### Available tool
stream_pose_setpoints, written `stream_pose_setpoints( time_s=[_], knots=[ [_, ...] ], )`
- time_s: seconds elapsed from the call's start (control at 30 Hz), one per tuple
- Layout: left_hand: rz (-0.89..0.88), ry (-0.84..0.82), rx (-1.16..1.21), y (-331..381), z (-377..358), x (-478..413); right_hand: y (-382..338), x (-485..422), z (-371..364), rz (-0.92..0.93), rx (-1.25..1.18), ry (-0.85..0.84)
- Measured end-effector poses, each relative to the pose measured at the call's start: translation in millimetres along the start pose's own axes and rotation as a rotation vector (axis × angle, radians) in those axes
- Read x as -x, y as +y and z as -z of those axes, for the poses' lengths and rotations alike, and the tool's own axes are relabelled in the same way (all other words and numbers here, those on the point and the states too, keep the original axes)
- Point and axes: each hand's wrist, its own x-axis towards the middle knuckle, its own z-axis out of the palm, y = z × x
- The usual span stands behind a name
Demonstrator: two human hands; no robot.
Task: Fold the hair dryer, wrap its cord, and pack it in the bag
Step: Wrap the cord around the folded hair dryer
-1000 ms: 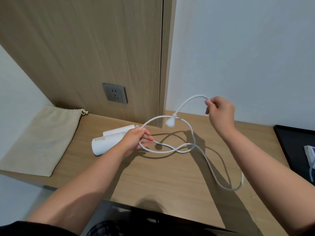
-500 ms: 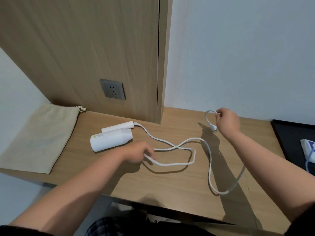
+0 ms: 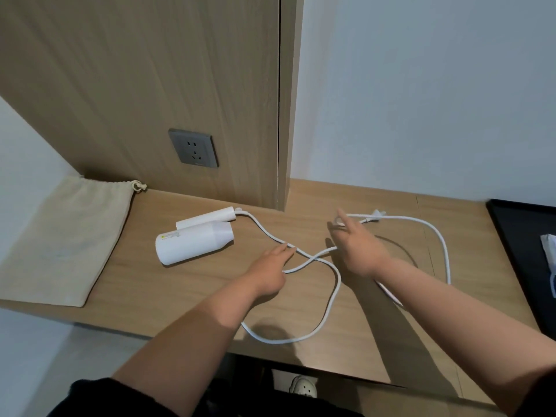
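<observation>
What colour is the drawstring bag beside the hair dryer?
Plain cream drawstring bag, no pattern; the head view shows it at far left.

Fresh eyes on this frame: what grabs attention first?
The white cord sprawls in loose loops across the wooden desk, crossing itself between the left hand and the right hand, both open with fingers straight over it. Left of the hands lies the folded white hair dryer, and at the desk's far left the beige drawstring bag lies flat.
</observation>
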Motion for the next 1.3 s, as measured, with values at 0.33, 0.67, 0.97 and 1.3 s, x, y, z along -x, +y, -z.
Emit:
stream_pose_setpoints(
  time_s=[0.33,0.67,0.97,1.3],
  knots=[
    [-0.036,-0.074,-0.091,11.2,12.4,-24.2,-26.2,9.9,56.9,0.055,-0.272,-0.226],
    [0.053,-0.302,0.713,-12.3,61.2,-18.4,3.2,11.9,110.5,-0.436,-1.153,0.360],
    [-0.063,-0.245,1.239,0.0,82.1,2.3,64.5,4.4,96.8,-1.098,-1.395,0.801],
    [0.113,0.181,0.544,-22.7,45.0,-2.6,1.8,0.3,58.2,-0.399,-0.366,0.519]
  ],
)
